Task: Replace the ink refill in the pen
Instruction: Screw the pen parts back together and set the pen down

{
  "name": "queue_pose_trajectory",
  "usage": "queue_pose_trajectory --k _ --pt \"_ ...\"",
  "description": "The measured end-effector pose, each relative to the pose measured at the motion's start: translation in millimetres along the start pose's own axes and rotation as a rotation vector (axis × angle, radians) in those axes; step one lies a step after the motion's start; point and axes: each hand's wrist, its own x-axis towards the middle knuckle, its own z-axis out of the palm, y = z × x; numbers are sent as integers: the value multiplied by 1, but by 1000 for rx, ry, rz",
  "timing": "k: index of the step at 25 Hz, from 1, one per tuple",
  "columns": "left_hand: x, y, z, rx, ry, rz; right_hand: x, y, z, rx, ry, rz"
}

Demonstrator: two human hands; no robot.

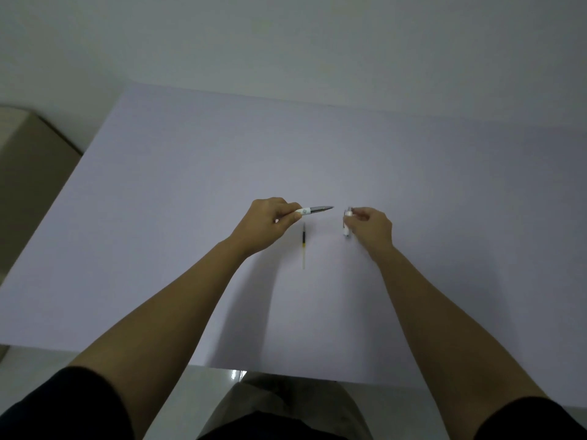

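Now left hand [270,222] fingers pinch pen front [316,209]; right hand [370,225] grips cap [347,223]; refill [304,246] on table between.

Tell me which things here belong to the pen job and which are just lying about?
Part of the job:
- grey-tipped white pen front half, in left hand
- white pen barrel piece, in right hand
- thin black-and-yellow ink refill on the white table

Lying about:
- beige cardboard box, far left

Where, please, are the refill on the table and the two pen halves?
refill [303,246]: head view, mid-length.
front half [317,209]: head view, grey barrel, in left hand.
rear half [347,222]: head view, white body, in right hand.
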Motion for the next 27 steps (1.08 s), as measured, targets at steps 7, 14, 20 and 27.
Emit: queue_pose_trajectory --k 7,14,20,27 --pt "5 5 12 36 16 -42 -3 -30 -21 687 -183 35" --pt "10 10 12 13 47 -45 -11 -33 -23 764 -262 15" --pt "13 18 16 -23 61 -23 -23 -34 -14 717 -339 -51" --pt "17 26 20 10 101 17 -27 -39 -15 605 -343 -102"
